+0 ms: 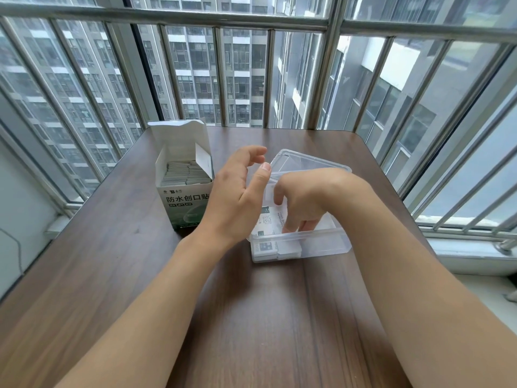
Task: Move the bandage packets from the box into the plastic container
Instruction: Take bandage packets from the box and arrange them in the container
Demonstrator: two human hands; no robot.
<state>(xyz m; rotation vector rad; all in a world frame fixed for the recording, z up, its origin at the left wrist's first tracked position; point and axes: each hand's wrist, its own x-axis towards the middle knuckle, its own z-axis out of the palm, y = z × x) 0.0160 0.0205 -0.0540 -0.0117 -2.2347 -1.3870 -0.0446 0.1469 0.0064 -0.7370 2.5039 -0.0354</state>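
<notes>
A white and green cardboard box point(184, 203) stands open on the table, left of centre, with several bandage packets point(186, 172) stacked inside. To its right sits a clear plastic container point(321, 243) holding several white packets point(268, 219). My right hand point(305, 200) reaches down into the container, fingertips pressing on the packets there. My left hand point(237, 197) hovers between box and container, fingers spread, holding nothing.
The container's clear lid point(296, 162) leans behind it. The wooden table point(140, 261) ends at a window with metal bars point(268, 77) just beyond the box. A sill point(472, 253) runs along the right.
</notes>
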